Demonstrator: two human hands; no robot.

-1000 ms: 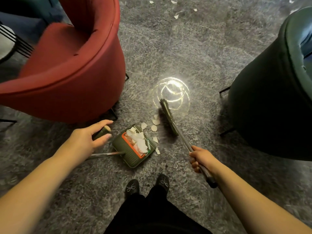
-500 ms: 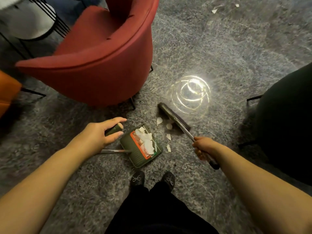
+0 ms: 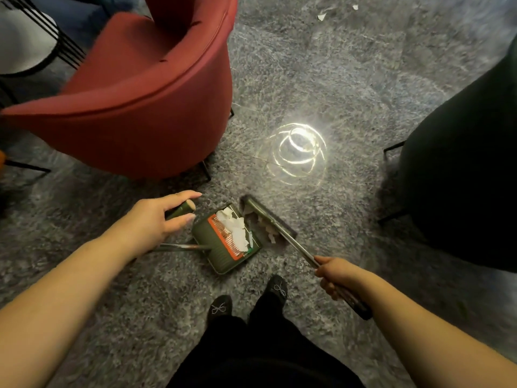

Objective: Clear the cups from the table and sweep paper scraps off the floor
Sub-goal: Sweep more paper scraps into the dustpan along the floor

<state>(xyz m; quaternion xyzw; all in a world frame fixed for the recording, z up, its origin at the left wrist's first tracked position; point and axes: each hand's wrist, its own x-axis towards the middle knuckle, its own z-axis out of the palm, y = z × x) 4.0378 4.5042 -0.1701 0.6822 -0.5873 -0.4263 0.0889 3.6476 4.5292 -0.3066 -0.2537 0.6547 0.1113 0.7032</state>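
A green dustpan [image 3: 223, 254] with an orange comb strip lies on the grey floor just ahead of my feet, white paper scraps [image 3: 235, 228] piled inside it. My left hand [image 3: 156, 222] grips the top of the dustpan's long handle. The broom head [image 3: 268, 215] sits right at the pan's open edge, with a few scraps [image 3: 270, 233] between them. My right hand [image 3: 334, 275] holds the broom's metal stick low down. More scraps [image 3: 321, 15] lie far off at the top of the view.
A red armchair [image 3: 145, 107] stands close on the left, a dark green armchair [image 3: 461, 177] on the right. A bright lamp reflection [image 3: 296, 149] glares on the floor between them. A white round table [image 3: 22, 43] with a black wire frame is at the top left.
The broom head has swept toward the dustpan and now rests at its mouth, pushing the loose scraps with it. The view has shifted left and nearer.
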